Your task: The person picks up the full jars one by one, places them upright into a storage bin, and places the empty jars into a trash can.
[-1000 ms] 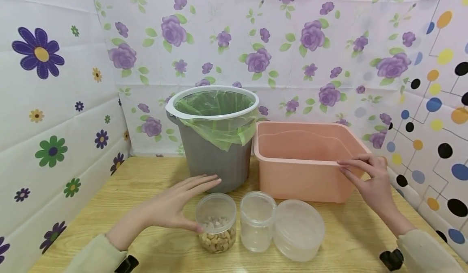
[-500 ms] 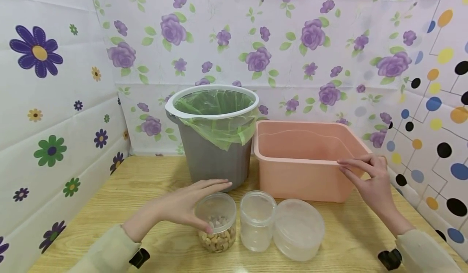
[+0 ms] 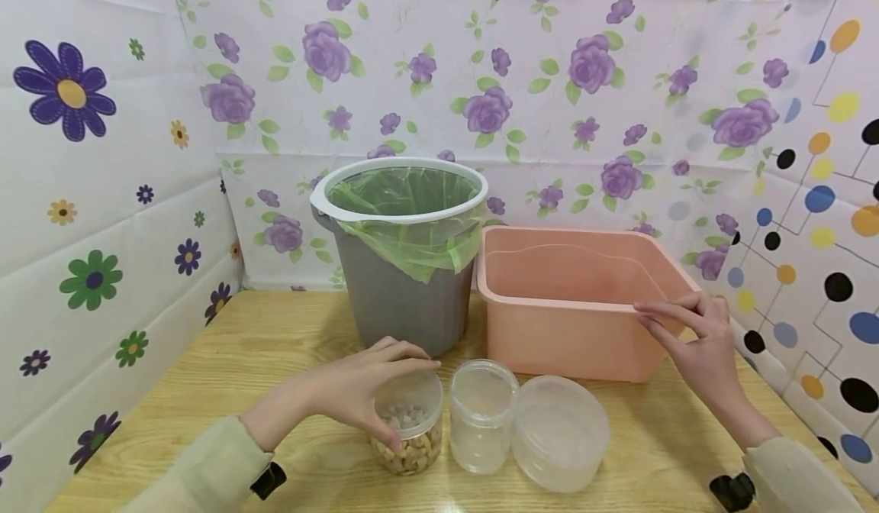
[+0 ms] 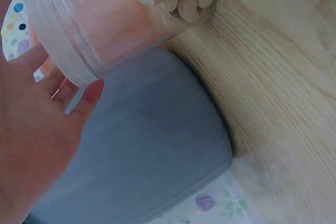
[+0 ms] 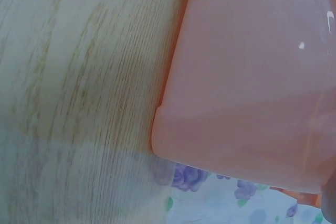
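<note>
Standing near hands (image 3: 360, 387) gripping cashew jar (image 3: 417, 446) (left) and pink tub (image 3: 559, 337) (right) are clear containers (image 3: 481, 440) and bin (image 3: 405, 288).

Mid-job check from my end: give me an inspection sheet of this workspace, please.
Surface: wooden table, pale grain.
Job's things: nut jar, partly filled; pink tub behind, to the right.
Clutter: tall jar and round container right of the nut jar; gray bin with green bag behind.
Grippers: left hand grips the nut jar's upper part; right hand pinches the pink tub's near rim.
Cables: nothing seen.
Surroundings: flowered cloth behind; dotted cloth right.
</note>
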The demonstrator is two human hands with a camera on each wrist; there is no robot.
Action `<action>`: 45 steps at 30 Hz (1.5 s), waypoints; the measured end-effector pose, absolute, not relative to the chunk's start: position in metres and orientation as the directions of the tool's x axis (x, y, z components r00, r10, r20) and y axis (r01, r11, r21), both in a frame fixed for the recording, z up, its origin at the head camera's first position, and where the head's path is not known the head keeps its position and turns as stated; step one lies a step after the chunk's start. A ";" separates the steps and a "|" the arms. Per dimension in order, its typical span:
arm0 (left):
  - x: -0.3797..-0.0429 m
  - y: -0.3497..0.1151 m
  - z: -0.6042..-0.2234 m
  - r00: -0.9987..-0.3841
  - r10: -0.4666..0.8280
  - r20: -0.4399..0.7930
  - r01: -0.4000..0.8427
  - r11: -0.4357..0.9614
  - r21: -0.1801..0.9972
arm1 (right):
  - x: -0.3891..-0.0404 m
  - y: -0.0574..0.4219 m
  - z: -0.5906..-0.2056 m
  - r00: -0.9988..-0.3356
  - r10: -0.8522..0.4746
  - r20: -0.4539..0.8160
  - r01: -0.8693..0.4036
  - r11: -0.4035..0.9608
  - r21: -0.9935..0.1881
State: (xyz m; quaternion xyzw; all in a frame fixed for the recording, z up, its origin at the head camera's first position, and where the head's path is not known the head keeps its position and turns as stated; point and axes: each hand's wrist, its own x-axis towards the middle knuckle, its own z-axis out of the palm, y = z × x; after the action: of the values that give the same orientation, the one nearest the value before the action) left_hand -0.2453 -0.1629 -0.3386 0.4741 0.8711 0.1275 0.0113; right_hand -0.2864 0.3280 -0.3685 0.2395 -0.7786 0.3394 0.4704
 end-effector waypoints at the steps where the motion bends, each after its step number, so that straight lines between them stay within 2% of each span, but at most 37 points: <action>1: -0.245 -0.162 -0.338 -0.549 0.830 0.099 0.824 0.517 0.232 | -0.287 0.328 -0.369 -0.442 -0.053 0.895 -0.692 0.655 -0.303; 9: -0.247 -0.159 -0.338 -0.542 0.835 0.097 0.832 0.516 0.207 | -0.287 0.324 -0.368 -0.416 -0.040 0.909 -0.703 0.648 -0.293; 18: -0.253 -0.159 -0.346 -0.521 0.847 0.107 0.838 0.484 0.250 | -0.279 0.313 -0.359 -0.369 -0.050 0.928 -0.737 0.624 -0.259; 25: -0.254 -0.156 -0.346 -0.526 0.845 0.092 0.835 0.493 0.244 | -0.287 0.323 -0.369 -0.393 -0.055 0.918 -0.713 0.648 -0.267; 35: -0.254 -0.147 -0.330 -0.527 0.850 0.000 0.843 0.523 0.126 | -0.289 0.327 -0.373 -0.395 -0.054 0.917 -0.711 0.650 -0.268; 40: -0.254 -0.146 -0.321 -0.488 0.872 -0.037 0.867 0.489 0.098 | -0.287 0.324 -0.374 -0.371 -0.057 0.927 -0.727 0.639 -0.252; 45: -0.256 -0.146 -0.295 -0.450 0.891 -0.061 0.888 0.454 0.074 | -0.283 0.318 -0.366 -0.346 -0.056 0.936 -0.744 0.625 -0.237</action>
State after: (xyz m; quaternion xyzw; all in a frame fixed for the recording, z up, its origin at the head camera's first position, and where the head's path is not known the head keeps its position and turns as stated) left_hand -0.2561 -0.1463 -0.2952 0.5223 0.8514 0.0154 0.0453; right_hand -0.2832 0.3179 -0.3660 0.2679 -0.7466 0.3401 0.5051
